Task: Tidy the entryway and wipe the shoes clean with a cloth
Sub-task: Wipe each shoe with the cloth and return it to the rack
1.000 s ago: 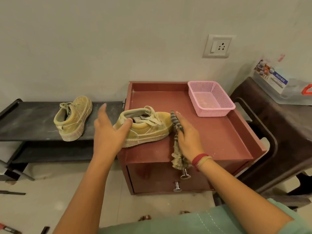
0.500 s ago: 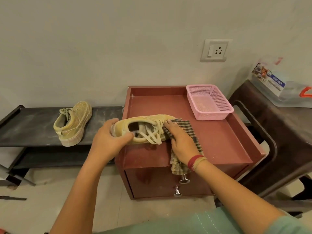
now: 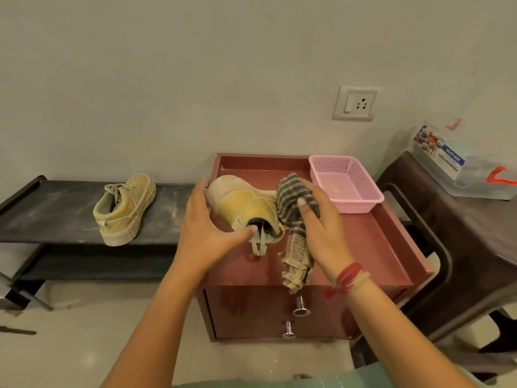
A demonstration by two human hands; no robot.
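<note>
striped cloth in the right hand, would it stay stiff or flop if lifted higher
Probably floppy: the dark-and-beige striped woven cloth bunches by the yellow sneaker under the right hand and its loose end hangs limp toward the red cabinet front edge. Likely light, as a loose grip carries it. Its coarse weave probably resists slipping.

Pink basket [image 3: 361, 204] obstructs just beyond right hand [image 3: 321, 225].

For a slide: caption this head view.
Left hand holds a dusty yellow shoe; right hand presses a striped cloth against it.
</note>
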